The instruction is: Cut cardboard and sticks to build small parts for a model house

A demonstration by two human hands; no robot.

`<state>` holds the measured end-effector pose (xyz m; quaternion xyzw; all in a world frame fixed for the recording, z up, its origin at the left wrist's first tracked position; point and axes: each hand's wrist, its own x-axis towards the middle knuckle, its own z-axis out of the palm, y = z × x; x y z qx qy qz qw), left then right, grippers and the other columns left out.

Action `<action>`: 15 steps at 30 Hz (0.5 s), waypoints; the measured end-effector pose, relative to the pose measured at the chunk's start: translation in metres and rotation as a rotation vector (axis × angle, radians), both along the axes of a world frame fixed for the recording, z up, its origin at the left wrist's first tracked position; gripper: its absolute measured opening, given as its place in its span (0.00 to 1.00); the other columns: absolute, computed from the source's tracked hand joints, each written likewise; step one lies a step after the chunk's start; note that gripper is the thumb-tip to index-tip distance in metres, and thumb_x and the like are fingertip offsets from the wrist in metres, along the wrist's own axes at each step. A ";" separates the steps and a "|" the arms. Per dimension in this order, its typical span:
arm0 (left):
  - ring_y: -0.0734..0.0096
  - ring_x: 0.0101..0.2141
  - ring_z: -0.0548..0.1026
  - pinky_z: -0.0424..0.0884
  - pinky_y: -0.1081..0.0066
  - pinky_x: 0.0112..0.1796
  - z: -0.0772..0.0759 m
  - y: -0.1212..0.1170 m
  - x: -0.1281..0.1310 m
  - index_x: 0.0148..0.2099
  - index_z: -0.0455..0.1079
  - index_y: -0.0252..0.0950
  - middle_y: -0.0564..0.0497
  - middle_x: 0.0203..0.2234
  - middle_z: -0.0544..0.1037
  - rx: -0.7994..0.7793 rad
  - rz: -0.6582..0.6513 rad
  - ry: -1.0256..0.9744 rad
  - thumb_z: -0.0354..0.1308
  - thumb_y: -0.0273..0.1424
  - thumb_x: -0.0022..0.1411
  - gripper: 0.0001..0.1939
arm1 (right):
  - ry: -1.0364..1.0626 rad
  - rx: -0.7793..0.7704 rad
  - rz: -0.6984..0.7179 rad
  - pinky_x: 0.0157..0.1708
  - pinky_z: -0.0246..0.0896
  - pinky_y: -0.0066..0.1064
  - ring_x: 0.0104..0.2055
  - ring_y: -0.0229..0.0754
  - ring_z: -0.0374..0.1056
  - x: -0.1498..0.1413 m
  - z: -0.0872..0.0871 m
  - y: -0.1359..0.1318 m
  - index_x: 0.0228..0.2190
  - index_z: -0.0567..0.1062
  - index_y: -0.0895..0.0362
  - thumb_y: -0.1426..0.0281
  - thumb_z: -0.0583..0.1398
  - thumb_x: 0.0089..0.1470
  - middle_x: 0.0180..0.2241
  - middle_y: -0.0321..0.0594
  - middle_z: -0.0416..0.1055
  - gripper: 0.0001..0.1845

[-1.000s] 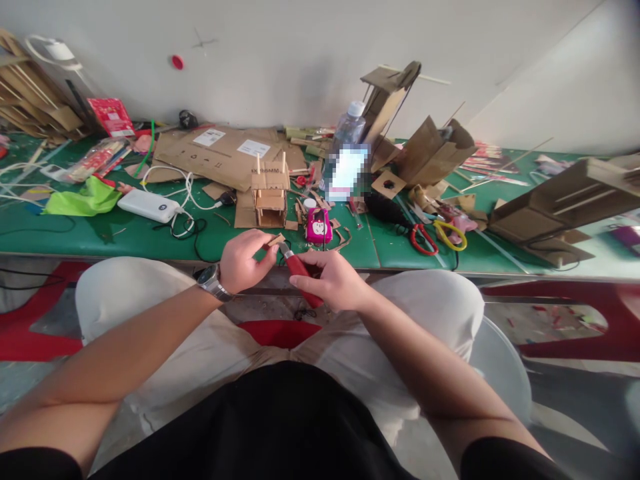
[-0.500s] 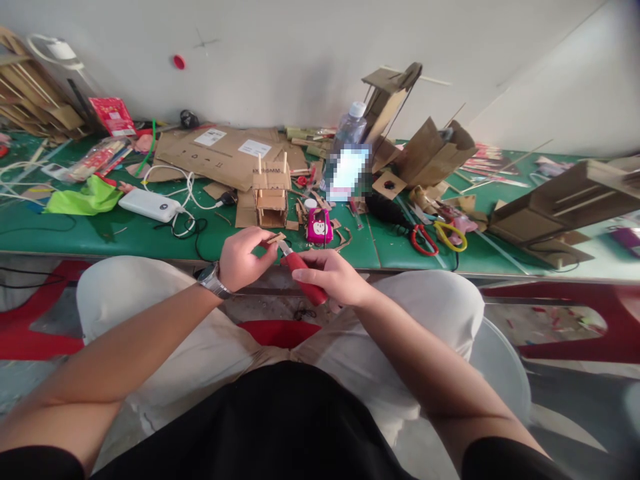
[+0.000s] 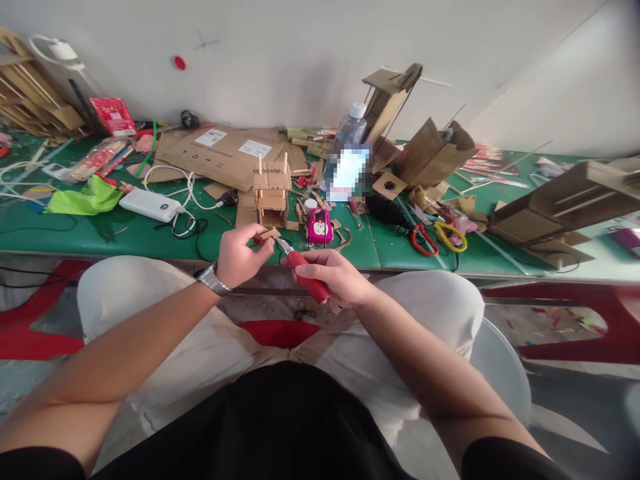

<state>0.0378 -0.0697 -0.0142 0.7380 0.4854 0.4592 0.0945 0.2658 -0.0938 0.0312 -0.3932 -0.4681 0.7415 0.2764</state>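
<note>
One cardboard scrap, moved slightly left since earlier, is pinched in my left hand; my right hand, fingers partly hidden, curls closed around the red knife near the table's front edge.

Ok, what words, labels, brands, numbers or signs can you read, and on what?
"5MM", on the flat cardboard; the characters before it are unclear.
Small printed symbols, same cardboard: too small to make out.
Left white label, right white label: print too small.
Red packet: blurred.
Lit screen: pixelated, unreadable.
</note>
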 end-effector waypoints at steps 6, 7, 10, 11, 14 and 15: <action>0.69 0.26 0.76 0.69 0.71 0.31 -0.001 -0.001 0.003 0.34 0.76 0.36 0.51 0.25 0.81 0.045 -0.016 0.014 0.62 0.34 0.63 0.07 | -0.005 0.043 0.027 0.16 0.48 0.25 0.19 0.30 0.57 -0.002 -0.003 -0.001 0.34 0.79 0.62 0.58 0.72 0.47 0.24 0.35 0.71 0.20; 0.69 0.26 0.77 0.70 0.71 0.32 -0.002 -0.002 0.003 0.34 0.76 0.37 0.51 0.25 0.81 0.057 -0.018 0.020 0.62 0.33 0.63 0.07 | -0.004 0.052 0.027 0.16 0.48 0.25 0.20 0.30 0.57 -0.002 -0.004 -0.001 0.34 0.79 0.62 0.57 0.72 0.47 0.24 0.35 0.71 0.21; 0.69 0.27 0.78 0.71 0.71 0.32 -0.003 -0.002 0.005 0.34 0.76 0.37 0.51 0.26 0.82 0.091 -0.029 0.036 0.62 0.32 0.63 0.05 | -0.009 0.069 0.028 0.16 0.48 0.25 0.20 0.31 0.57 -0.002 -0.006 0.000 0.34 0.79 0.62 0.56 0.72 0.48 0.24 0.36 0.71 0.22; 0.69 0.28 0.78 0.71 0.71 0.32 -0.003 -0.002 0.005 0.35 0.76 0.37 0.50 0.27 0.82 0.099 -0.034 0.042 0.62 0.31 0.63 0.05 | -0.014 0.073 0.033 0.17 0.48 0.25 0.20 0.31 0.57 -0.002 -0.006 0.000 0.34 0.79 0.61 0.55 0.72 0.48 0.24 0.35 0.71 0.22; 0.68 0.28 0.78 0.70 0.71 0.32 -0.003 -0.003 0.005 0.35 0.75 0.37 0.50 0.27 0.82 0.120 -0.054 0.059 0.61 0.31 0.63 0.05 | -0.038 0.103 0.056 0.19 0.48 0.26 0.21 0.32 0.57 -0.002 -0.008 0.000 0.34 0.78 0.61 0.55 0.71 0.50 0.23 0.34 0.68 0.22; 0.68 0.27 0.78 0.70 0.71 0.32 -0.003 -0.004 0.004 0.35 0.75 0.37 0.50 0.26 0.81 0.127 -0.064 0.063 0.62 0.31 0.64 0.05 | -0.050 0.126 0.063 0.19 0.47 0.26 0.22 0.32 0.57 -0.001 -0.009 0.000 0.33 0.78 0.61 0.54 0.71 0.50 0.23 0.34 0.68 0.22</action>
